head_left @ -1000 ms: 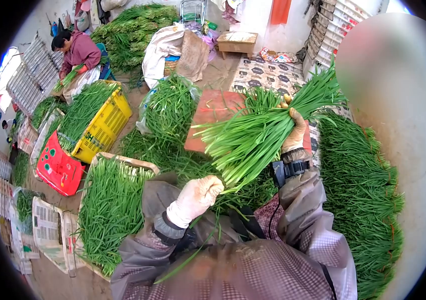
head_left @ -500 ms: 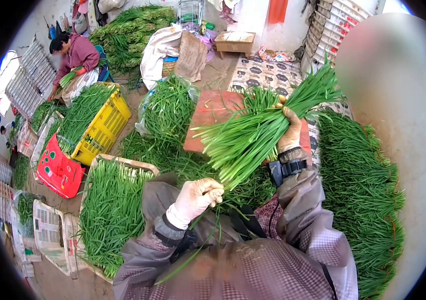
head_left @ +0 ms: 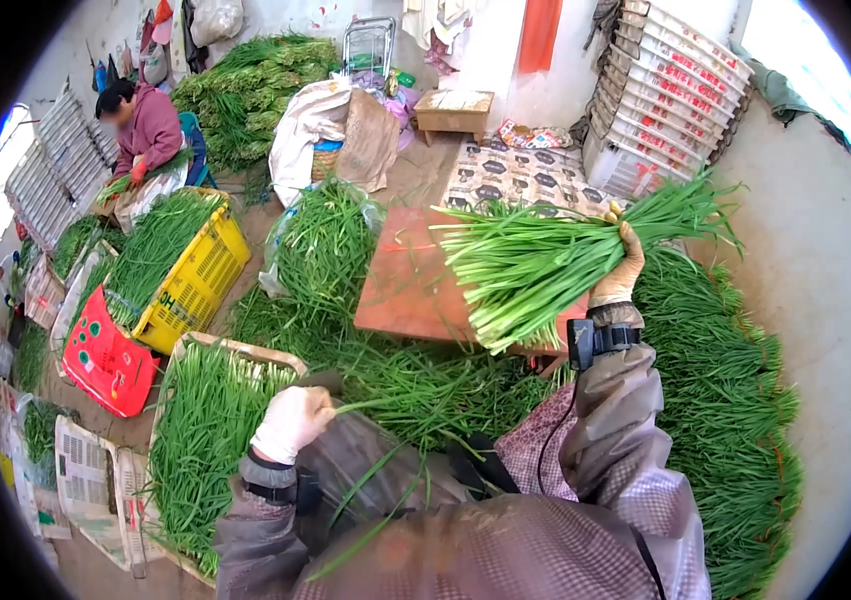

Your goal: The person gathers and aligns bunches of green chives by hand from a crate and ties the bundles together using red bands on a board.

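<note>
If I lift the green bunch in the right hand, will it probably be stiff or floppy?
The bunch is probably springy: its paler ends reach fairly straight from the right hand, while the leafy tips fan out and bend. Single strands might slip out under a loose grip, since no tie shows around it.

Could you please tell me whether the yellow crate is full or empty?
Full, as far as the view shows: long green leaves lie heaped in the yellow crate, reaching its rim.
</note>
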The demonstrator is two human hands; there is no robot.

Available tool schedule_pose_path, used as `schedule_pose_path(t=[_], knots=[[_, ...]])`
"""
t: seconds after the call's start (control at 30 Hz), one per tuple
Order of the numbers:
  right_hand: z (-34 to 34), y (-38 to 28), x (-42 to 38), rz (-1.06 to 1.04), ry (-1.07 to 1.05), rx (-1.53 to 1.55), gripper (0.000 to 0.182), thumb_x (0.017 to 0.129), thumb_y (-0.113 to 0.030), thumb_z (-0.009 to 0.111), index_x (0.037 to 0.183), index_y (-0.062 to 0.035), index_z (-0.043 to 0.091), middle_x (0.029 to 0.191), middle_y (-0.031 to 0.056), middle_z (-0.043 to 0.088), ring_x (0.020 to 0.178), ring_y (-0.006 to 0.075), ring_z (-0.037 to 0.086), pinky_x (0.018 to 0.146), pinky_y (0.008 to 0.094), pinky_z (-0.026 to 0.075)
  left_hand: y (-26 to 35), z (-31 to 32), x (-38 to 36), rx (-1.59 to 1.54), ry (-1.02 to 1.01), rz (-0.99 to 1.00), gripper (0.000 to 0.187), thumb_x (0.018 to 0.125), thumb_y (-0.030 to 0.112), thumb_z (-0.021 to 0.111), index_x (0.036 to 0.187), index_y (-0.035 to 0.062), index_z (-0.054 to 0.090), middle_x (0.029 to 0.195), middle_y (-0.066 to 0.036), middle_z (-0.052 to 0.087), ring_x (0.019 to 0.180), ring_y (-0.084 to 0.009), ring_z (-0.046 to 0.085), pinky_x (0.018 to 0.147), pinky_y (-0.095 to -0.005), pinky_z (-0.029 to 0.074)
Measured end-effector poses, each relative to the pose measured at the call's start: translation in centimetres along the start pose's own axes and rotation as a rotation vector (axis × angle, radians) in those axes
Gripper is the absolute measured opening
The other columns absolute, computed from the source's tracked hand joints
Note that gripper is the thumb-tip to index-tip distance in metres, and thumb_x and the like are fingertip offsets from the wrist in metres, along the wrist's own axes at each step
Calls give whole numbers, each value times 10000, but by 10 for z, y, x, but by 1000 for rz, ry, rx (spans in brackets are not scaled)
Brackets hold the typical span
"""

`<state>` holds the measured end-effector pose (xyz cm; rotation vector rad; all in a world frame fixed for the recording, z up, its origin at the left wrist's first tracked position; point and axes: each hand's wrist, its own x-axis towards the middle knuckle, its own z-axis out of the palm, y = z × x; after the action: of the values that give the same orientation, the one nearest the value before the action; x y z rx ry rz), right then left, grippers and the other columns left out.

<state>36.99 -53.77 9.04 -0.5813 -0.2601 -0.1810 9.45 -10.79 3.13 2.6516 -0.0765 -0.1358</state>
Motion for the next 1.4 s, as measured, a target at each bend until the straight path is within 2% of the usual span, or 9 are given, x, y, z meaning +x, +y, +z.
schedule_pose_path(t=[0.2, 0.27, 0.53, 0.7, 0.93, 1.07, 1.23, 1.33, 1.4], knots=[[5, -22, 3, 74, -114, 129, 475, 805, -186, 691, 1225, 2, 574, 997, 54, 678, 947, 207, 628, 926, 409, 509, 16, -1, 27, -354, 220, 145, 279, 840, 206, 691, 1068, 48, 711, 1069, -125, 685, 929, -237, 670, 839, -318, 523], [14, -17, -4, 169, -244, 230, 532, 801, -184, 707, 1268, -3, 530, 966, 26, 644, 940, 212, 609, 934, 394, 502, 45, -4, 46, -731, 292, 231, 235, 879, 161, 679, 1021, -25, 682, 969, -104, 695, 871, -137, 655, 779, -299, 522], [53, 3, -30, 244, -303, 158, 572, 767, -151, 703, 1281, 9, 513, 944, 54, 622, 960, 239, 593, 999, 410, 454, 111, -46, 61, -643, 680, 416, 124, 854, 123, 722, 913, 19, 688, 796, -54, 661, 748, -149, 617, 688, -295, 487], [82, 16, -46, 355, -243, 67, 558, 746, -119, 679, 1264, 16, 521, 931, 92, 638, 893, 255, 623, 904, 433, 521, 118, -68, 72, -439, 280, 369, 730, 846, 461, 701, 1399, 47, 467, 1416, -180, 492, 1322, -282, 459, 1093, -390, 349], [124, 54, -68, 673, -266, -270, 369, 789, -47, 657, 1144, 31, 591, 910, 98, 684, 755, 202, 664, 713, 365, 562, 134, -41, 104, -879, -89, 269, 1137, 778, 671, 662, 1509, -41, 162, 1537, -240, 283, 1443, -304, 260, 1172, -400, 216], [150, 96, -101, 730, -199, -570, 316, 791, -41, 676, 1102, 2, 639, 916, 74, 677, 784, 188, 652, 732, 334, 534, 126, -4, 110, -1421, -286, 299, 910, 827, 452, 744, 1483, 27, 278, 1402, -61, 462, 1286, -188, 450, 1079, -370, 369], [147, 144, -119, 943, -161, -549, 275, 868, -137, 667, 1121, -27, 663, 1028, 101, 671, 880, 181, 630, 771, 339, 527, 96, 24, 98, -1872, -333, -135, 595, 806, 175, 686, 1340, 37, 463, 1173, -157, 639, 989, -306, 660, 899, -451, 540], [148, 151, -120, 1172, -333, -442, 289, 884, -177, 662, 1133, -35, 622, 978, 99, 666, 870, 188, 628, 759, 342, 530, 69, 32, 83, -2031, -488, -165, 595, 791, 249, 671, 1309, 16, 496, 1183, -169, 633, 998, -316, 657, 906, -453, 537], [144, 139, -104, 1269, -684, -806, 320, 901, -292, 655, 1101, -52, 584, 847, 46, 640, 653, 133, 602, 499, 283, 465, 65, 38, 78, -1986, -459, -47, 694, 764, 343, 663, 1322, -27, 480, 1221, -193, 609, 1079, -329, 620, 954, -479, 505]])
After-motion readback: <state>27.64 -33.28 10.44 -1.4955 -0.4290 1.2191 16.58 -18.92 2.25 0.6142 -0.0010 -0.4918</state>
